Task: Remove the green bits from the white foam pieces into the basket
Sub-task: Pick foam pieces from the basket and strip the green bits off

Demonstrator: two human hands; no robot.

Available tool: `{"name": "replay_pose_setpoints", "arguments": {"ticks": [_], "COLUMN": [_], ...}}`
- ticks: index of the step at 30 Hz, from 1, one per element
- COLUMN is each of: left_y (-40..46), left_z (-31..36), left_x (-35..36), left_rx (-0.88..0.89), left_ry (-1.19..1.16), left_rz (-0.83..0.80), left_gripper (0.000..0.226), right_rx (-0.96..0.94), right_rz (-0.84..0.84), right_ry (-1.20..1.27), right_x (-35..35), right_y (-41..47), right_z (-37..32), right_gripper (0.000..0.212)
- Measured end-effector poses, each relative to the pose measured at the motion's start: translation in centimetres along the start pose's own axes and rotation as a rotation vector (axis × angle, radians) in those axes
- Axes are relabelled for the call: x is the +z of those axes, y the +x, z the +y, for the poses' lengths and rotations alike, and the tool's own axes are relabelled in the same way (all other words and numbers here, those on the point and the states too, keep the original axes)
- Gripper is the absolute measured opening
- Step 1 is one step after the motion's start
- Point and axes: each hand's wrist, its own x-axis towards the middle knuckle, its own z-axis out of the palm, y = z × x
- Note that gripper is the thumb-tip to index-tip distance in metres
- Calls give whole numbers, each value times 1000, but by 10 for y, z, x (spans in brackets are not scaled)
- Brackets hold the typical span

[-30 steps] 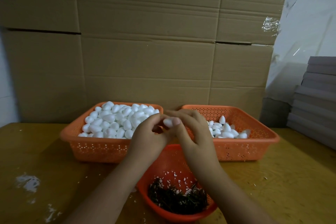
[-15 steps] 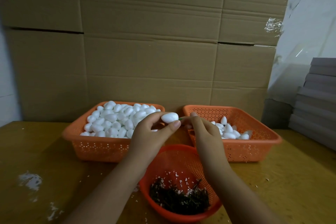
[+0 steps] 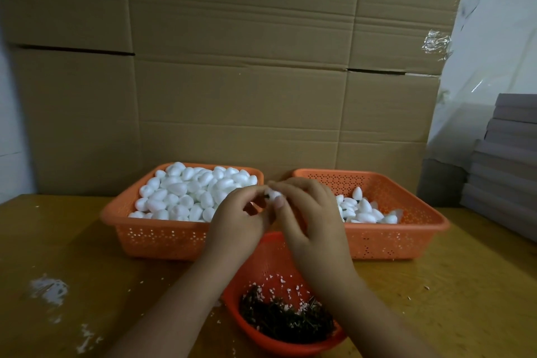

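Note:
Both hands meet above the round orange basket (image 3: 263,253), which holds a dark heap of green bits (image 3: 286,320) and white crumbs. My left hand (image 3: 235,221) pinches a white foam piece (image 3: 273,193) between thumb and fingers. My right hand (image 3: 313,218) closes its fingertips on the same piece from the right. Fingers hide most of the piece, and only a small dark speck shows at its left end.
A rectangular orange basket (image 3: 162,235) at back left is piled with white foam pieces. A second one (image 3: 406,238) at back right holds fewer. Cardboard boxes (image 3: 232,81) form a wall behind. Grey boards (image 3: 505,160) are stacked at right. The wooden table (image 3: 72,256) carries foam crumbs.
Half a second ago my right hand was pulling away to the right of the foam piece held in my left. Now the right hand has come back onto the piece.

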Motion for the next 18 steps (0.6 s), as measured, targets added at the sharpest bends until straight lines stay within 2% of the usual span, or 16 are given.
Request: {"name": "replay_pose_setpoints", "arguments": {"ticks": [2,5,9,13,18], "left_y": [-1,-3,-5,-4,-2], "left_z": [1,2,4,3,-5], "left_x": [1,1,1,0,2], "left_rx": [-44,-82,-55,-31,-5], "left_ry": [-136,-240,-227,-156,138], "left_rz": [8,4,-21,-32,-29], "left_gripper": [7,16,19,14,18], "right_rx": [188,463,609,507,231], "right_rz": [18,-14,-66,-19,-4], "right_ry": [146,313,448,454,285], "right_x": [0,-3,-5,-3,-4], "right_y": [1,6,9,8,5], "right_z": [1,5,4,1,-1], "right_gripper": [25,21,26,27,23]}}
